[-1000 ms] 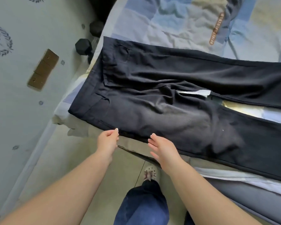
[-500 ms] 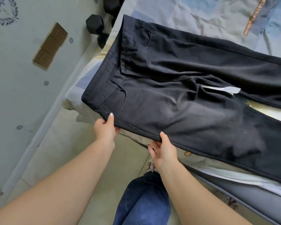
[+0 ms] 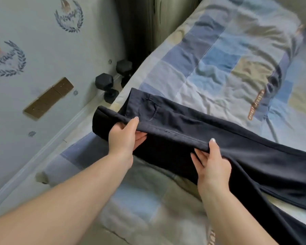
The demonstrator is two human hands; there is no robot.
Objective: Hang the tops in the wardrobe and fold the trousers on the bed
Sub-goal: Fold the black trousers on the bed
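Observation:
Black trousers (image 3: 237,147) lie across the bed (image 3: 210,68), waistband at the left, legs running off to the right. Their near side edge is lifted off the patchwork bedcover. My left hand (image 3: 124,138) grips that raised edge near the waistband, thumb on top and fingers underneath. My right hand (image 3: 211,163) pinches the same edge farther along the leg, thumb up over the seam. The far half of the trousers still rests flat on the bed.
Two black dumbbells (image 3: 111,85) sit on the floor between the bed and the pale wall (image 3: 34,50) at left. A grey garment with orange lettering (image 3: 254,106) lies farther back on the bed. Dark curtains (image 3: 140,32) hang beyond the dumbbells.
Both hands went from reaching for the near edge of the trousers to gripping it and lifting it up and away across the bed. My view swung up over the bed.

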